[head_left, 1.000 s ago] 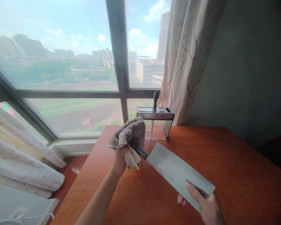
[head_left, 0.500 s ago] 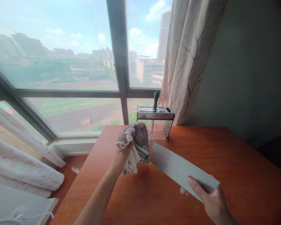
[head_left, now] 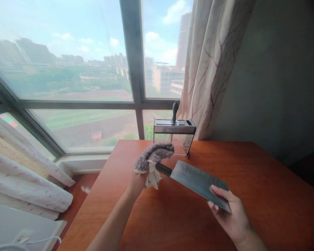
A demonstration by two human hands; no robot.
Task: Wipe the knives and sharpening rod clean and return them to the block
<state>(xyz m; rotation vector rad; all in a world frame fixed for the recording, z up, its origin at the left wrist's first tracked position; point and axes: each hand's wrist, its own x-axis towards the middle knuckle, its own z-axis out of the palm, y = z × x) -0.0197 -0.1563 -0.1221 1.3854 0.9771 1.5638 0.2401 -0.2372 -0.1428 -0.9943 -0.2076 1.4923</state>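
Cleaver (head_left: 199,181): right hand (head_left: 231,219) pinches its blade tip, left hand (head_left: 138,179) grips cloth (head_left: 153,157) around its handle; knife rack (head_left: 174,130) with one knife at the bench (head_left: 264,195) far edge.

Two bare forearms enter from bottom edge, no sleeves in view. Left hand (head_left: 136,182) mostly hidden, only wrist and heel showing. Right hand (head_left: 231,218) bare, thumb and fingers visible, short nails. No rings, watch, bracelet or gloves on visible parts
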